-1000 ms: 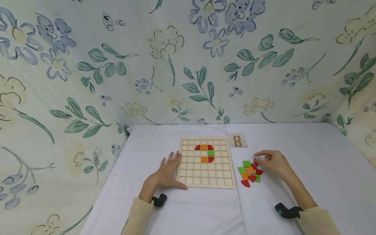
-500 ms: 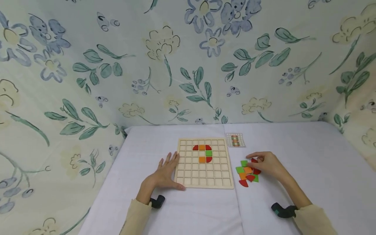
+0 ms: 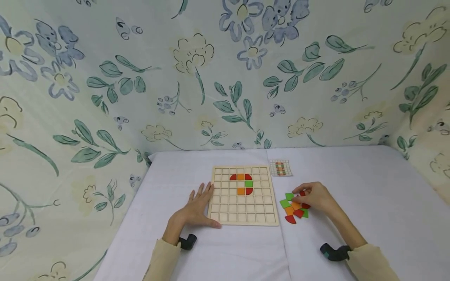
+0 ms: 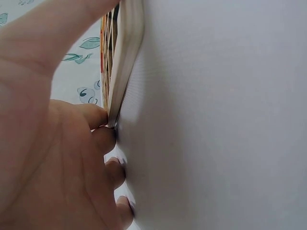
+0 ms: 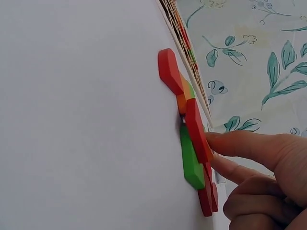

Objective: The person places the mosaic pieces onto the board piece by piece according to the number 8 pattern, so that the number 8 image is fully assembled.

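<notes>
My left hand [image 3: 195,208] rests at the left edge of a wooden grid board [image 3: 246,210], fingers spread along its side and thumb at the near corner. In the left wrist view, the fingertips touch the white cloth beside the board. On the grid lie red quarter-round tiles, orange square tiles [image 3: 241,191] and one green square tile [image 3: 249,184]. My right hand [image 3: 316,196] reaches over a pile of loose tiles [image 3: 289,211], thumb and index finger close together among them. In the right wrist view they meet behind a red tile [image 5: 195,129]; whether they pinch one is hidden.
A small pattern card [image 3: 281,168] lies beyond the board's far right corner. The table has a white cloth [image 3: 246,249], with a flower-patterned curtain [image 3: 211,78] behind it. A dark wrist device [image 3: 334,253] sits under the right forearm; another [image 3: 188,242] is at the left wrist.
The right hand has moved left and lower over the pile, its fingertips now nearer the green and orange tiles. The left hand stays by the board. The head view has shifted slightly.
</notes>
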`<move>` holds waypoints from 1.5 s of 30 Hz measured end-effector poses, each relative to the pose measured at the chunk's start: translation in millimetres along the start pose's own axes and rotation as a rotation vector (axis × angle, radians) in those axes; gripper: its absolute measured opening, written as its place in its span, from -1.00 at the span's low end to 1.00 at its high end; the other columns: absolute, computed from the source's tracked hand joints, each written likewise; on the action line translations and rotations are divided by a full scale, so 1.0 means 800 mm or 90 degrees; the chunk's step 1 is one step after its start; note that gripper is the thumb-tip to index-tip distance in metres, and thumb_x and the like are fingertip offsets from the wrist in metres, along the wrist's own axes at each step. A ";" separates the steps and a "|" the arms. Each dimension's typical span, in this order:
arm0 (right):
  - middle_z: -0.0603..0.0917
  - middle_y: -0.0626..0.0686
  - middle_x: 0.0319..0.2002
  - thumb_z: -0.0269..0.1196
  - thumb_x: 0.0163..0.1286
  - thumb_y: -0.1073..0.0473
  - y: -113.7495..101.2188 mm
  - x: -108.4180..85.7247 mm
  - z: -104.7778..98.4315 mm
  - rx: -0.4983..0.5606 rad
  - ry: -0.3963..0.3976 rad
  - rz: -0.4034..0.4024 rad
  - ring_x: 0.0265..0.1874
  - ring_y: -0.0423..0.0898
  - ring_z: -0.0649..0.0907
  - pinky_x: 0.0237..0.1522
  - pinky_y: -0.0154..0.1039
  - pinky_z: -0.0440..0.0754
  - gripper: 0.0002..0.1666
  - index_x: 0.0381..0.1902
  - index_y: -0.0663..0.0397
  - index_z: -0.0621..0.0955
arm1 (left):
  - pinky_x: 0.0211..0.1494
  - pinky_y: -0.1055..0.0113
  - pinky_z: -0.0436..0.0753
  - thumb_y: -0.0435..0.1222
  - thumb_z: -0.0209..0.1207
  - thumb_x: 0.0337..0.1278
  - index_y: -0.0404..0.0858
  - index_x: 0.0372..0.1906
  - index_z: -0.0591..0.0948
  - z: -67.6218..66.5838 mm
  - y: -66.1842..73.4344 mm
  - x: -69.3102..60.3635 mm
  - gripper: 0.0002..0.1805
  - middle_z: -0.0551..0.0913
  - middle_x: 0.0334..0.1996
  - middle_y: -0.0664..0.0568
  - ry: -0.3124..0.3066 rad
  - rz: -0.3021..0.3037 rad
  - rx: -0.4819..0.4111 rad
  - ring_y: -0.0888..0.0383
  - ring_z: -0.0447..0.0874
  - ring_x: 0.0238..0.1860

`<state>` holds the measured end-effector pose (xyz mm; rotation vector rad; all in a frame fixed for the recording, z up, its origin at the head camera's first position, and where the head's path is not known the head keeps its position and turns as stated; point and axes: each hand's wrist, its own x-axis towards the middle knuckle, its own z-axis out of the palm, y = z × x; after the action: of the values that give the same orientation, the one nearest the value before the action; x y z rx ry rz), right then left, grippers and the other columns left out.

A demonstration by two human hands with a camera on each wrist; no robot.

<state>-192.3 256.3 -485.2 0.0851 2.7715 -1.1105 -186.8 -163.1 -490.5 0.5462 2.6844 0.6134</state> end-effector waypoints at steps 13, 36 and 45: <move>0.29 -0.04 -0.61 0.51 0.26 0.17 0.002 -0.003 0.004 0.009 -0.011 -0.032 -0.49 -0.07 0.42 -0.58 -0.37 0.31 -0.60 0.00 0.24 0.75 | 0.71 -0.26 -0.31 0.26 0.56 -0.22 -0.25 0.69 -0.17 -0.001 0.002 0.002 0.54 -0.30 0.72 -0.10 -0.005 0.013 -0.011 -0.15 -0.46 0.72; 0.22 -0.08 -0.70 0.52 0.26 0.12 -0.037 0.010 0.015 0.049 0.015 -0.092 -0.73 -0.14 0.27 -0.69 -0.37 0.22 -0.59 0.01 0.20 0.77 | 0.71 -0.24 -0.32 0.26 0.56 -0.22 -0.24 0.69 -0.16 0.001 -0.001 0.000 0.54 -0.29 0.72 -0.11 0.004 0.004 -0.014 -0.15 -0.46 0.72; 0.19 -0.09 -0.70 0.57 0.19 0.16 -0.107 0.025 0.056 0.074 -0.012 -0.148 -0.67 -0.15 0.18 -0.64 -0.38 0.08 -0.64 -0.08 0.18 0.80 | 0.71 -0.24 -0.32 0.26 0.55 -0.21 -0.24 0.69 -0.17 0.002 -0.002 -0.001 0.53 -0.30 0.72 -0.10 0.003 0.007 -0.013 -0.15 -0.46 0.72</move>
<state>-216.3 163.1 -462.3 -0.2387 2.7509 -1.3172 -186.0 -164.1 -492.1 0.5555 2.6784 0.6464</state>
